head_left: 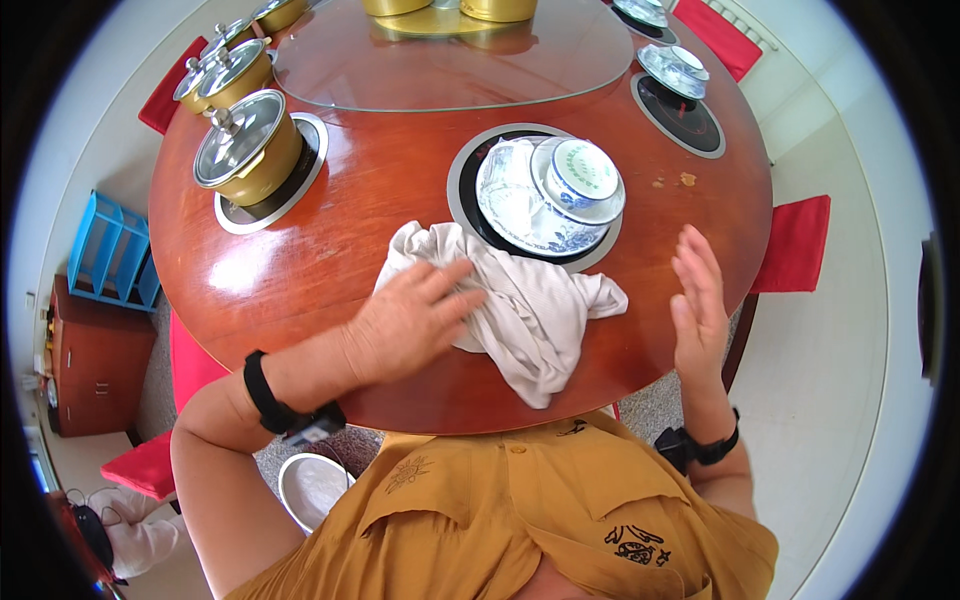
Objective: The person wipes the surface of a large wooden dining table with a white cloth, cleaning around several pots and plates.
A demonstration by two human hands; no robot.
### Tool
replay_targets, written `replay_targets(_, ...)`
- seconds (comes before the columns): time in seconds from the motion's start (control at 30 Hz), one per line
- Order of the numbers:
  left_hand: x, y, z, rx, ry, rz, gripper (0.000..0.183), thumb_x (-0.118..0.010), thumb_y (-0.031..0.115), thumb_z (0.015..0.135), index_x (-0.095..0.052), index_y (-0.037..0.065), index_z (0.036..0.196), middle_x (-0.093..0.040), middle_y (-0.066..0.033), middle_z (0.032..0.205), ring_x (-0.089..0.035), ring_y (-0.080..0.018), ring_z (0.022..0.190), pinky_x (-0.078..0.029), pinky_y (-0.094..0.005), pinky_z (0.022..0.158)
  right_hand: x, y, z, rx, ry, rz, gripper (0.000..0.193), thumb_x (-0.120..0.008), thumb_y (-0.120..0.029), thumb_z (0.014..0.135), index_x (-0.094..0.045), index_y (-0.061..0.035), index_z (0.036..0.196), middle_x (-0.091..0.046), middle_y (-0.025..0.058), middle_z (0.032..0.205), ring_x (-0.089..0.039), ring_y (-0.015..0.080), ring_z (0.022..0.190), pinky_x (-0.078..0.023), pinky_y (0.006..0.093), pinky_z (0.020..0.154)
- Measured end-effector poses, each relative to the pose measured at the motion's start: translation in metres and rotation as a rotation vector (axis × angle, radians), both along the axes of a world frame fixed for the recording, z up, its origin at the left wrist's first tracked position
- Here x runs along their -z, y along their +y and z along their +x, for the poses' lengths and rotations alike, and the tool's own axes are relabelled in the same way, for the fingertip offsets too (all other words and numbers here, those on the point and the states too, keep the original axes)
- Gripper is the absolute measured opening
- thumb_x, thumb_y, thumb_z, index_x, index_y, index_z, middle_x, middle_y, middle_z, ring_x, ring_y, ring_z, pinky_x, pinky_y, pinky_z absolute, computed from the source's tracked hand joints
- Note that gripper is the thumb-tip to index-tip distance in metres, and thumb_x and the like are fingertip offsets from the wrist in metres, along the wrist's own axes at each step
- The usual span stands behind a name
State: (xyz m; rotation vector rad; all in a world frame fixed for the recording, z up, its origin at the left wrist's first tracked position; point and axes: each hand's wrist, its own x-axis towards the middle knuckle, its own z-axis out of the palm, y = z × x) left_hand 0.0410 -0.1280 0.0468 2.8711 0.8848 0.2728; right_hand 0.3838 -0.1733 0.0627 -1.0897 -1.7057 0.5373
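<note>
A crumpled off-white cloth [530,310] lies on the near part of the round, reddish-brown table [360,190]. My left hand [415,315] is over the cloth's left side with its fingers apart; whether it presses on the cloth or hovers I cannot tell. Off to the right, my right hand [702,305] is held up near the table's edge, fingers stretched and nothing in it. Just beyond the cloth, a wrapped stack of blue-and-white dishes [540,205] with an upturned bowl [582,172] on top sits on a round black hot plate [468,190].
Gold pots with glass lids [245,150] line the table's left side. A glass turntable [450,75] carries more gold pots at the far middle. Another dish set [675,72] stands far right, with brown scraps [688,179] nearby. Red chairs [795,245] surround the table; a white bin [312,490] is below.
</note>
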Motion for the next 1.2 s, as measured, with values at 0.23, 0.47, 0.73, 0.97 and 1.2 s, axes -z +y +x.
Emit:
replay_targets(0.23,-0.006,0.1,-0.042,0.043,0.036,0.164,0.032,-0.06,0.0,0.075,-0.063,0.01,0.105,-0.041,-0.0189,0.141,-0.044,-0.0394,0.125,-0.042,-0.0429,0.101,0.048,-0.02,0.019,0.311,-0.001,-0.015,0.04,-0.047,0.0,0.091,-0.048,0.0017,0.13,-0.036,0.0182,0.145,-0.039,0.0302,0.133,-0.033,0.0398,0.109)
replay_targets(0.47,0.0,0.055,-0.013,-0.423,-0.242,-0.167,0.061,-0.061,0.017,0.088,-0.033,-0.004,0.138,-0.025,-0.0325,0.144,-0.025,-0.0448,0.137,-0.027,-0.0476,0.111,0.052,-0.017,0.022,0.278,-0.017,-0.024,0.036,-0.05,-0.005,0.091,-0.052,0.0005,0.127,-0.041,0.019,0.142,-0.043,0.032,0.13,-0.035,0.0399,0.107)
replay_targets(0.73,0.025,0.132,0.006,-0.131,-0.258,-0.101,0.067,-0.049,-0.006,0.071,-0.036,-0.004,0.136,-0.033,-0.0257,0.144,-0.027,-0.0391,0.138,-0.02,-0.0472,0.115,0.048,-0.017,0.025,0.217,0.026,-0.058,0.035,-0.053,-0.011,0.092,-0.052,0.0014,0.124,-0.046,0.0211,0.137,-0.052,0.0293,0.12,-0.046,0.0345,0.093)
replay_targets(0.97,0.013,0.211,0.023,0.104,0.022,-0.037,0.059,-0.048,-0.004,0.078,-0.043,0.006,0.137,-0.038,-0.0136,0.146,-0.034,-0.0316,0.136,-0.028,-0.0424,0.113,0.045,-0.018,0.021,0.171,0.034,-0.112,0.031,-0.053,-0.007,0.091,-0.055,0.0027,0.12,-0.058,0.0192,0.122,-0.063,0.0263,0.102,-0.049,0.0326,0.087)
replay_targets(1.2,0.017,0.224,0.036,0.105,0.129,0.066,0.047,-0.039,0.007,0.093,-0.042,0.014,0.139,-0.037,-0.0103,0.147,-0.034,-0.0286,0.136,-0.033,-0.0427,0.109,0.047,-0.022,0.018,0.184,0.097,-0.172,0.028,-0.051,-0.001,0.09,-0.057,0.0035,0.118,-0.064,0.0166,0.11,-0.065,0.0235,0.095,-0.05,0.0316,0.086)
